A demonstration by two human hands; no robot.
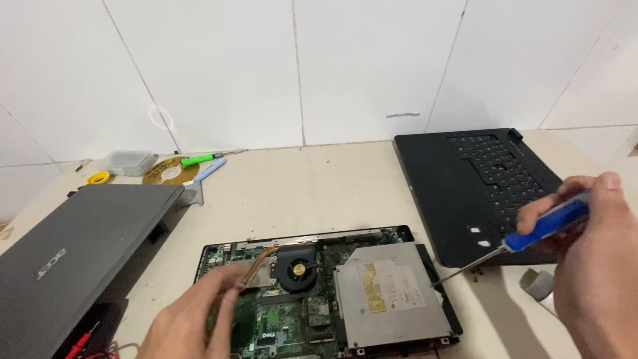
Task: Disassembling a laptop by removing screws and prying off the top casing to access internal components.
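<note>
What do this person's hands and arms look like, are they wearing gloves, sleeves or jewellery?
Both are bare. The left hand shows no glove, ring or sleeve in view, and its wrist runs off the bottom edge. The right hand is likewise ungloved, with no ring or watch visible; no sleeve reaches into the picture.

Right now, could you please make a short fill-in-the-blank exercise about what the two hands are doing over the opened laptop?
1. The right hand holds a screwdriver with a ____ handle.
2. The screwdriver tip points at the silver ____ drive.
3. The left hand rests on the green ____, near the copper heat pipe.
4. The round black ____ sits beside that pipe.

Missing words: blue; optical; circuit board; fan
</note>
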